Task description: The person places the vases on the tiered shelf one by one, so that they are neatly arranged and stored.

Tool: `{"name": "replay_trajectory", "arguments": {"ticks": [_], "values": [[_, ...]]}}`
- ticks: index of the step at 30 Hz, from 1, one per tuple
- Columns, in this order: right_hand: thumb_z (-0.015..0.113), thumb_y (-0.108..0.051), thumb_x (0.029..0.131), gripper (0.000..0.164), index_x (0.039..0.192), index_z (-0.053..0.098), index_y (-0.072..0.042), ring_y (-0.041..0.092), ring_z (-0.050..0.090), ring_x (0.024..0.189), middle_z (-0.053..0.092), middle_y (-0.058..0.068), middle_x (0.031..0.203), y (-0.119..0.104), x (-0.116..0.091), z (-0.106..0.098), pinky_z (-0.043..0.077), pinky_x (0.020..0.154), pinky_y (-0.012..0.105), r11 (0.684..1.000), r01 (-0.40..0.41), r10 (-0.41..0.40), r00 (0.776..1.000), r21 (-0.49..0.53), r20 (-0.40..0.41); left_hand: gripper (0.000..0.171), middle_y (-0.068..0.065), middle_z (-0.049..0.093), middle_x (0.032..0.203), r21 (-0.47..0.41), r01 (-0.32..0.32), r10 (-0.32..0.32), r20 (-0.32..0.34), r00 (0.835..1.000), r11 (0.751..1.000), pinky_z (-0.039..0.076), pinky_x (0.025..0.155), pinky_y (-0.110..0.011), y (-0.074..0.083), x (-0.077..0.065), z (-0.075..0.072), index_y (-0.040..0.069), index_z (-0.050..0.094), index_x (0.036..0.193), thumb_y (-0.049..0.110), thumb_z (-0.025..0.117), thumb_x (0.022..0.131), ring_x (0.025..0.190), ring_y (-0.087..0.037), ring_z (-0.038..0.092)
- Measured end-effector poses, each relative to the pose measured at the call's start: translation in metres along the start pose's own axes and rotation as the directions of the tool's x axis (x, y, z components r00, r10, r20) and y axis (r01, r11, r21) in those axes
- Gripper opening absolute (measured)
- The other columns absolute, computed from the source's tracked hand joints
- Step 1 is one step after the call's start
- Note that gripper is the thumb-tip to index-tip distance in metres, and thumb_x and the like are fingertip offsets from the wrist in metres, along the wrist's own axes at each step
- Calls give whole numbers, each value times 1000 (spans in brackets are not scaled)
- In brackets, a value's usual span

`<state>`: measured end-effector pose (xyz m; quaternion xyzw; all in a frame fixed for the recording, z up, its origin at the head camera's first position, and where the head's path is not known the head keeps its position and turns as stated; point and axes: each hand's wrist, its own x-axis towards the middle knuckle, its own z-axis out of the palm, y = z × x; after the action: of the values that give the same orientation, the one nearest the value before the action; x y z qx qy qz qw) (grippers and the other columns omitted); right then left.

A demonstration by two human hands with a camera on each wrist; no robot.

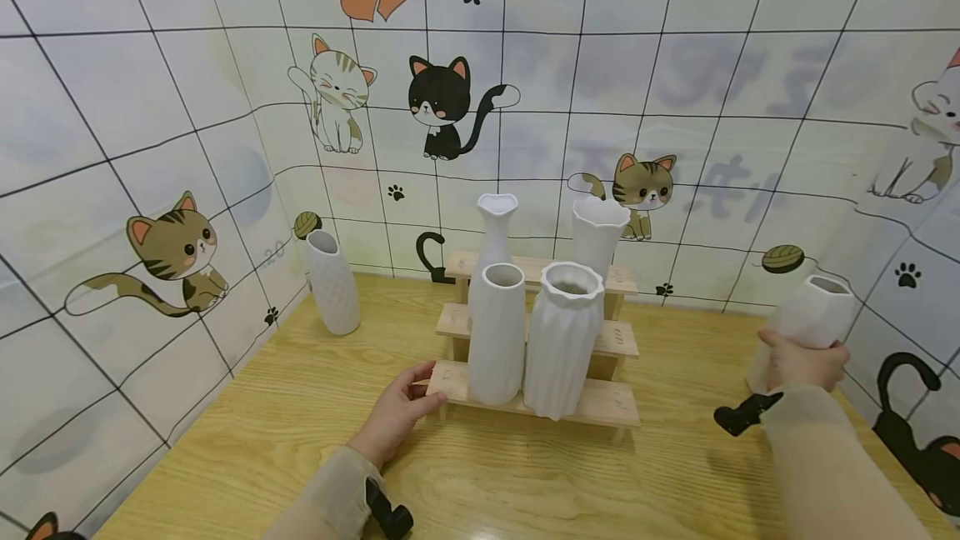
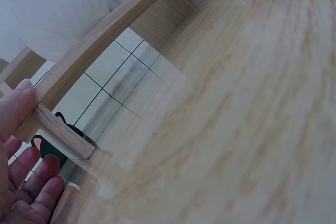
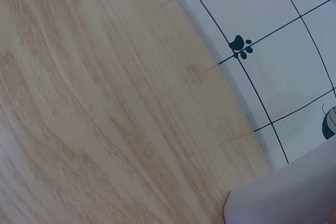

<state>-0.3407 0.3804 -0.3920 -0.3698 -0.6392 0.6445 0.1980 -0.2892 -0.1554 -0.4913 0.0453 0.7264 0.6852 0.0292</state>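
Observation:
At the right side of the table, my right hand (image 1: 806, 363) grips a white faceted vase (image 1: 813, 311) around its body. The base of that vase (image 3: 278, 198) shows in the right wrist view. My left hand (image 1: 401, 407) holds the left end of the lowest step of a three-tier wooden stand (image 1: 611, 402). In the left wrist view the thumb (image 2: 18, 103) presses the plank's edge, with the other fingers curled below it. On the stand are a smooth white vase (image 1: 497, 340), a ribbed vase (image 1: 562, 348), a slim heart-mouthed vase (image 1: 495, 232) and a flared, wavy-rimmed vase (image 1: 597, 236).
Another white vase (image 1: 333, 286), textured, stands at the back left near the wall. A wood-grain table (image 1: 510, 490) lies under everything. Walls with cat drawings (image 1: 450, 215) close in the back and both sides.

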Motion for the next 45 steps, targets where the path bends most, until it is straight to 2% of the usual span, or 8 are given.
{"name": "replay_trajectory", "arguments": {"ticks": [6,15,22,29,34,37,41,45], "values": [[79,-32,76,107,152,4,-29,19,18,142,9,0,157,4,3,0,20,114,40,1000,11,-11,1000,-14,2,67,-12,54,126,10,4,-4,-6,1000,1000,47,82,-33,-1,0,1,9,43,144,23,75,86,106,-24,53],[78,-30,78,100,153,13,-27,20,25,140,21,-1,155,6,0,0,24,112,44,997,70,-70,998,-24,1,66,-12,55,125,10,11,-11,-1,1000,1000,47,83,-35,3,-1,2,9,43,144,21,74,86,106,-24,53],[79,-27,78,99,153,14,-28,22,24,141,23,-2,155,-3,-1,0,24,111,52,995,90,-88,993,-33,79,67,-12,54,127,26,-3,3,3,1000,1000,47,83,-33,0,0,0,10,43,144,25,74,86,107,-24,53],[77,-36,80,97,153,16,-18,30,29,138,26,7,153,-12,2,3,32,106,53,971,192,-168,972,-140,166,67,-12,54,127,25,-6,6,-2,1000,1000,47,82,-33,1,-1,1,10,43,144,24,74,86,107,-24,53],[75,-42,81,101,154,11,-16,36,27,138,22,11,154,-22,-2,5,39,95,57,963,230,-182,940,-141,289,66,-11,55,125,28,5,-4,-11,1000,1000,46,82,-34,1,-1,1,12,44,143,24,75,86,107,-24,53],[73,-41,83,99,154,10,-13,42,22,139,19,14,154,-28,-6,5,36,96,65,954,276,-217,902,-113,372,65,-11,55,125,27,7,-6,-16,1000,1000,46,82,-34,1,0,1,11,44,143,22,74,86,107,-25,52],[71,-39,86,97,154,7,-14,46,13,141,12,16,156,-38,-12,6,28,97,72,949,308,-241,844,-65,480,65,-11,55,125,22,8,-7,-21,1000,1000,46,82,-35,0,0,1,11,44,143,21,74,86,107,-25,52],[70,-42,86,102,154,1,-12,47,10,141,5,18,158,-49,-18,8,28,96,72,945,318,-232,812,-73,536,65,-11,55,126,27,7,-6,-22,1000,1000,46,82,-34,-2,1,1,11,45,142,21,74,86,107,-25,53]]}}
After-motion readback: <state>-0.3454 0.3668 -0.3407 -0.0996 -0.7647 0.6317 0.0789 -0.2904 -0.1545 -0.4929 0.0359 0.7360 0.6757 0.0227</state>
